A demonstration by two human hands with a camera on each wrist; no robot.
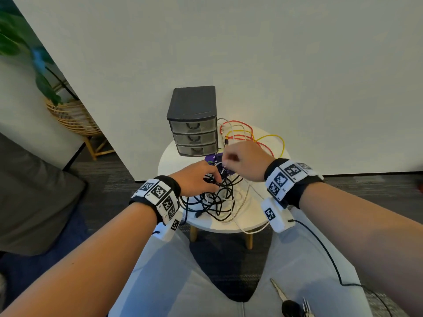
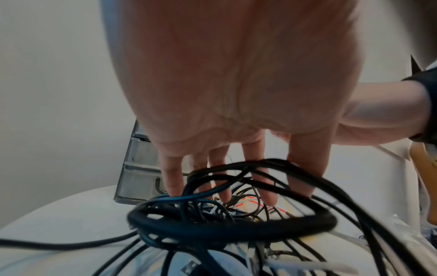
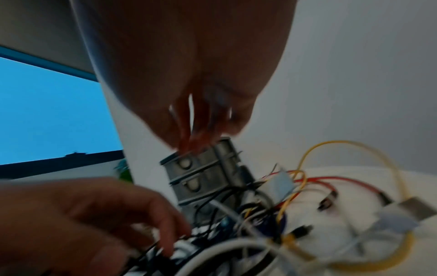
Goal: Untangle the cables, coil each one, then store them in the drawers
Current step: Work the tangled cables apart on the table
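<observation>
So there's 1 small round white table [image 1: 174,161] against the wall, with 1 dark drawer unit [image 1: 193,120] at the back of it, 3 drawers stacked, all pushed in. Right in front of and beside the drawers sits the cable mess: a black tangle [image 1: 215,197] near the front edge, 1 red cable [image 1: 242,122] and 1 yellow cable [image 1: 272,137] looping off to the right behind the hand, and at least 1 white cable [image 1: 246,216] trailing over the front rim. Can't count the black ones, they're too knotted. Something purple [image 1: 211,157] lies under the pile just in front of the bottom drawer.

Left hand [image 1: 194,177] is down on the black tangle. In the left wrist view the 4 fingers [image 2: 173,179] are fairly straight and poke down through the black loops, with strands crossing over them; the thumb [image 2: 369,115] sticks out sideways. In the head view the fingertips look bent into the pile, so it's gripping or hooking some black strands.

Right hand [image 1: 246,160] is a bit higher, just right of the drawers, fingers bunched up tight like a pinch. The right wrist view is blurry, so I can't tell which cable it has, if any.

Also 1 bunch of keys [image 1: 291,304] on the person's lap, 1 plant [image 1: 20,42] in 1 wicker stand [image 1: 71,115] off to the left.
</observation>
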